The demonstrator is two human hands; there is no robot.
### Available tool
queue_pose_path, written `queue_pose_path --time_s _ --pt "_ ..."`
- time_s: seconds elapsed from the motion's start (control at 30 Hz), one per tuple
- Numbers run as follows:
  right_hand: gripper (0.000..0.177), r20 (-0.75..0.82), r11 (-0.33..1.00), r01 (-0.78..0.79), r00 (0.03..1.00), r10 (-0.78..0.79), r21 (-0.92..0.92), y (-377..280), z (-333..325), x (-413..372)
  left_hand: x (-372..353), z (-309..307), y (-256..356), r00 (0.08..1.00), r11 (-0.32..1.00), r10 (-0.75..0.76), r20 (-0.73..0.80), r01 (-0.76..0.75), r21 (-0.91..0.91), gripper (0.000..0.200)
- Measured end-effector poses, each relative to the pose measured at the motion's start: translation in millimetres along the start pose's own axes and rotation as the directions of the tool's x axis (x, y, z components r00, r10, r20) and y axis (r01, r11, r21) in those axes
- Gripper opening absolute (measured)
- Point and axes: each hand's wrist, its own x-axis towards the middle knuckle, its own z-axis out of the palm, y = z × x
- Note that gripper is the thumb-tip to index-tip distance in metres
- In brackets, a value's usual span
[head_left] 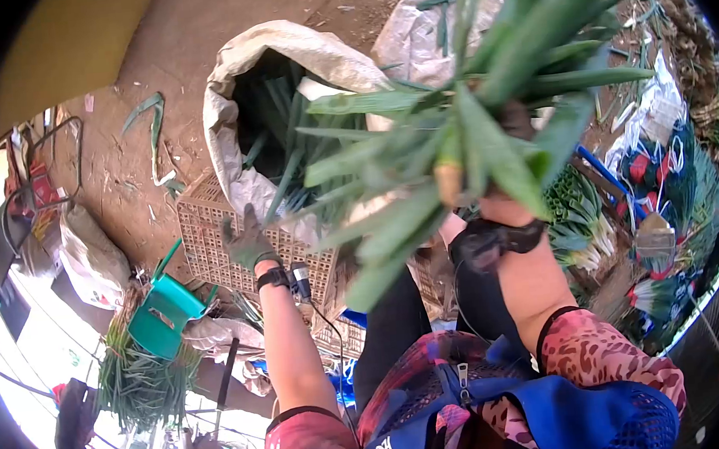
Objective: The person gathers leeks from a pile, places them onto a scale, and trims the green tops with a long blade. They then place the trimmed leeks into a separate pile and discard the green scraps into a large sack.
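Note:
My right hand (517, 121), in a dark glove and partly hidden by leaves, is closed around a large bunch of green onion leaves (492, 76). The bunch is raised in front of me, blurred, its leaf ends pointing several ways. My left hand (251, 239), also gloved, has its fingers apart and holds nothing. It is over the edge of a tan plastic crate (206, 225), beside an open white woven sack (226, 121). Inside that sack lie more green leaves (280, 103).
A second woven sack (412, 40) lies at the top. At left are a green plastic stool (166, 314) and a heap of green onions (138, 381). Bundled green onions (586, 222) lie at right. Loose leaves (155, 135) are scattered on the dirt floor (180, 35).

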Motion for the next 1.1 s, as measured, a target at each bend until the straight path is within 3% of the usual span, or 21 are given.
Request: queue_pose_path --time_s 0.03,0.07,0.1,0.13,0.17,0.23,0.27,0.3,0.37,0.4,0.43,0.5,0.53,0.6,0.73,0.77,0.83,0.9,0.97,1.03,1.1 --pt "0.019 0.045 0.978 0.051 0.998 -0.043 -0.203 42.7 14.2 2.1 17.7 -7.7 -56.2 0.998 0.977 0.005 0.063 0.009 -0.215 0.041" --pt "0.016 0.090 0.912 0.114 0.992 -0.085 -0.394 85.5 28.4 4.2 43.6 -21.7 -124.1 0.972 0.992 0.082 0.220 -0.101 0.076 0.042" --pt "0.019 0.054 0.875 0.096 0.995 -0.080 -0.474 120.6 43.2 1.1 31.2 -10.3 -92.8 0.962 0.984 -0.176 0.208 0.168 0.054 0.044" --pt "0.024 0.018 0.832 0.072 0.997 -0.074 -0.550 155.1 58.5 -1.8 16.8 3.1 -55.4 0.888 0.905 -0.422 0.181 0.425 0.026 0.045" --pt "0.032 -0.077 0.868 -0.066 0.997 0.032 -0.493 164.2 84.1 -4.7 14.5 12.4 -66.4 0.920 0.904 -0.308 0.240 0.362 -0.228 0.050" --pt "0.045 0.094 0.624 0.090 0.995 -0.026 -0.776 258.2 70.4 -1.0 -7.2 23.5 -22.5 0.977 0.966 -0.183 0.113 0.200 -0.164 0.051" --pt "0.043 -0.112 0.659 -0.278 0.953 0.283 -0.699 249.5 78.7 -7.4 -9.8 16.7 -1.2 0.972 0.977 -0.212 0.099 0.213 0.004 0.052" --pt "0.042 -0.071 0.547 -0.249 0.943 0.324 -0.799 265.7 82.3 -8.9 -13.8 13.6 3.1 0.970 0.962 -0.233 0.077 0.241 -0.127 0.054" --pt "0.039 -0.006 0.301 -0.144 0.909 0.417 -0.943 313.1 80.0 -7.8 -23.0 11.7 22.1 0.977 0.976 -0.151 0.153 0.172 -0.136 0.054" --pt "0.036 0.112 0.142 0.047 0.863 0.493 -0.989 322.9 97.5 -5.4 -22.3 11.6 19.0 0.983 0.978 -0.126 0.130 0.145 -0.147 0.044" --pt "0.035 0.231 0.096 0.219 0.750 0.620 -0.971 330.1 110.1 -5.0 -20.0 11.4 16.3 0.979 0.979 -0.145 0.145 0.163 -0.124 0.044" --pt "0.022 0.487 0.065 0.568 0.636 0.599 -0.821 373.9 130.2 -18.0 -18.4 11.4 21.1 0.966 0.976 -0.192 0.171 0.206 -0.068 0.044" --pt "0.024 0.442 0.034 0.572 0.593 0.673 -0.820 393.5 141.3 -21.4 -15.1 13.1 15.9 0.976 0.980 -0.119 0.180 0.144 -0.134 0.045" --pt "0.029 0.334 -0.033 0.590 0.502 0.798 -0.807 411.9 157.4 -21.3 -13.3 15.9 22.8 0.980 0.975 -0.141 0.144 0.163 -0.151 0.046" --pt "0.032 0.284 -0.033 0.548 0.484 0.828 -0.836 406.2 154.5 -23.7 -9.6 0.0 27.2 0.948 0.944 -0.288 0.137 0.305 -0.126 0.053" --pt "0.036 0.354 0.036 0.541 0.498 0.792 -0.840 384.5 149.7 -21.1 -8.4 1.0 23.8 0.941 0.937 -0.315 0.128 0.329 -0.114 0.054" --pt "0.046 0.485 0.180 0.528 0.525 0.699 -0.830 320.5 135.1 -15.9 -9.0 7.5 20.3 0.969 0.935 -0.219 0.113 0.242 -0.259 0.055" --pt "0.057 0.750 0.378 0.659 0.476 0.459 -0.650 256.8 113.9 10.2 -10.2 10.4 27.2 0.973 0.931 -0.214 0.084 0.229 -0.283 0.055" --pt "0.067 0.762 0.176 0.745 0.645 0.056 -0.643 194.0 91.5 35.5 -13.3 16.3 31.7 0.979 0.934 -0.198 0.049 0.204 -0.295 0.056" --pt "0.082 0.651 -0.165 0.632 0.709 -0.273 -0.757 155.1 65.1 63.3 -9.4 10.4 17.9 0.981 0.957 -0.193 0.031 0.195 -0.213 0.055" --pt "0.099 0.516 -0.385 0.402 0.816 -0.261 -0.831 171.9 23.1 88.3 -8.7 7.9 11.6 0.978 0.958 -0.202 0.052 0.208 -0.199 0.053"
